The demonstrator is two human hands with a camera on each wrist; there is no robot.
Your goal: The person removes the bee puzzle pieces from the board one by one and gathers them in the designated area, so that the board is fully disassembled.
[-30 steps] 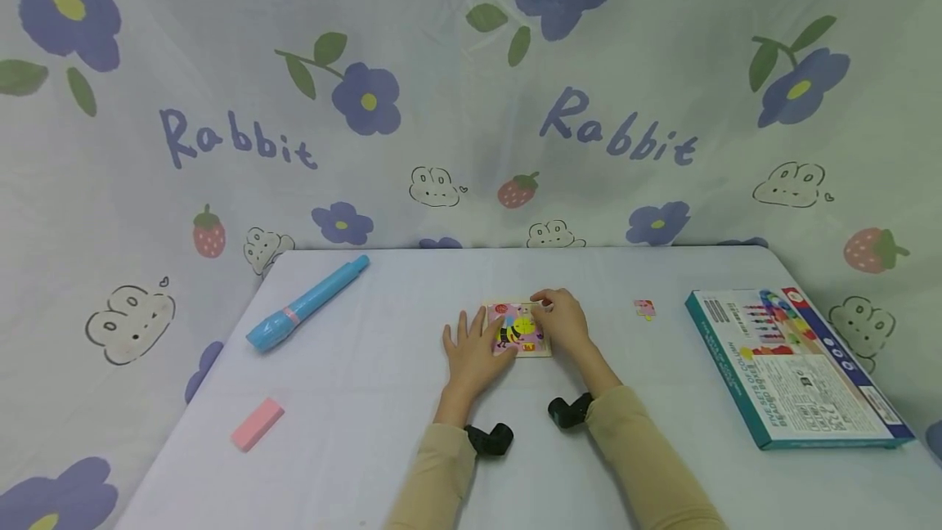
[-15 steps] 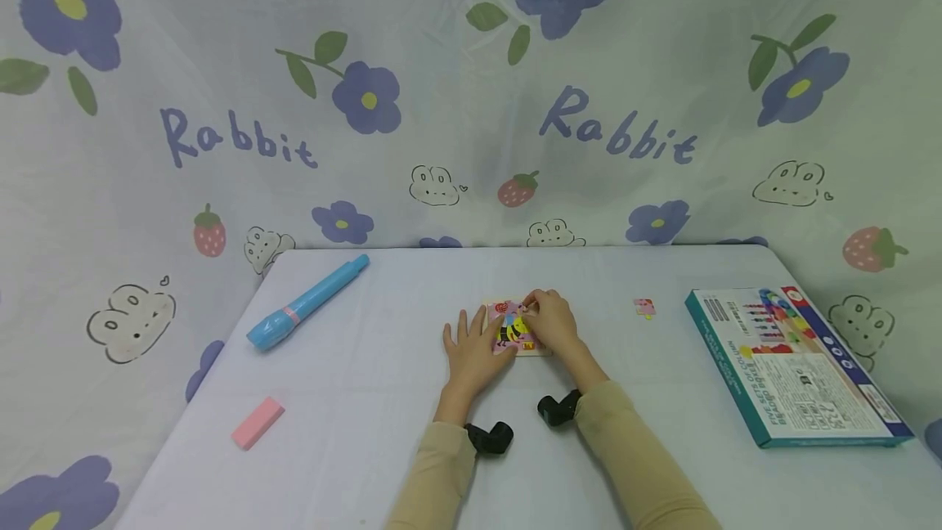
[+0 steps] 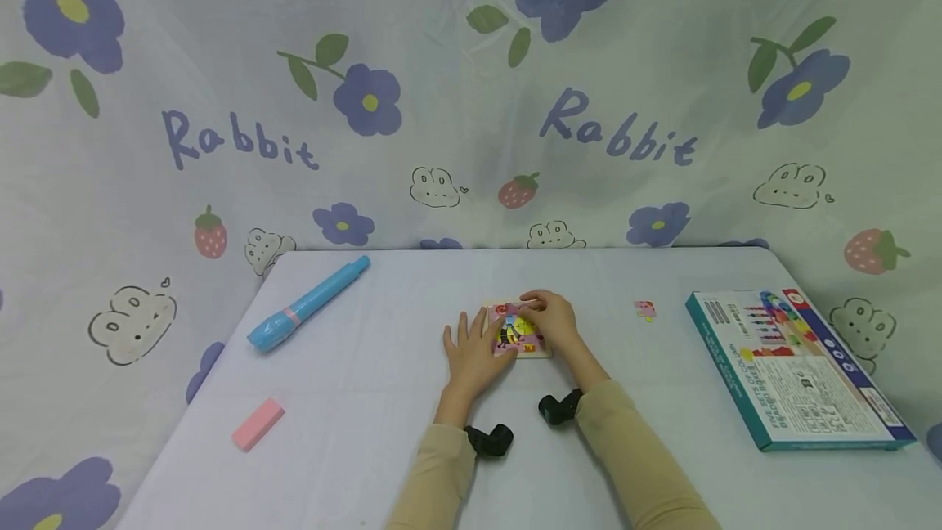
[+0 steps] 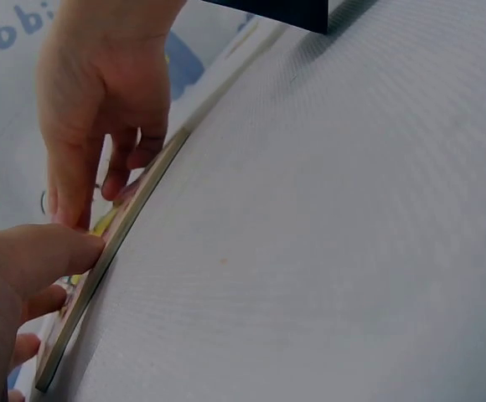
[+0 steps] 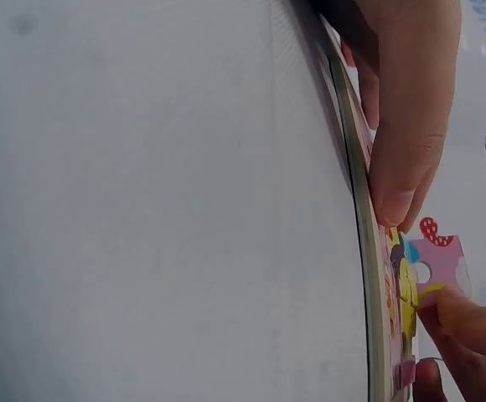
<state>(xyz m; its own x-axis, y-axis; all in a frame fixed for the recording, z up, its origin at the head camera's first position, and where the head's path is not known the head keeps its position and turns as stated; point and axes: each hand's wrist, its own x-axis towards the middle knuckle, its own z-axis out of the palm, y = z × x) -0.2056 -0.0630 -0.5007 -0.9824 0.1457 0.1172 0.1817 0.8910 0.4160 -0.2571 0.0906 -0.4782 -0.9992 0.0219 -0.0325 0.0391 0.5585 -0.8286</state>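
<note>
Pressing flat on the left part of a small wooden bee puzzle board (image 3: 518,332) at the middle of the desk (image 3: 383,399), the left hand (image 3: 471,354) has its fingers straight and spread. The right hand (image 3: 553,323) curls over the board's right side, its fingertips pinching a pink puzzle piece (image 5: 441,261) held at the board's upper edge. Another loose pink piece (image 3: 645,310) lies on the desk to the right, well apart from the board. Farther right sits a boxed bead set (image 3: 795,366). At left lie a light blue pen (image 3: 305,303) and a pink eraser (image 3: 257,424)
</note>
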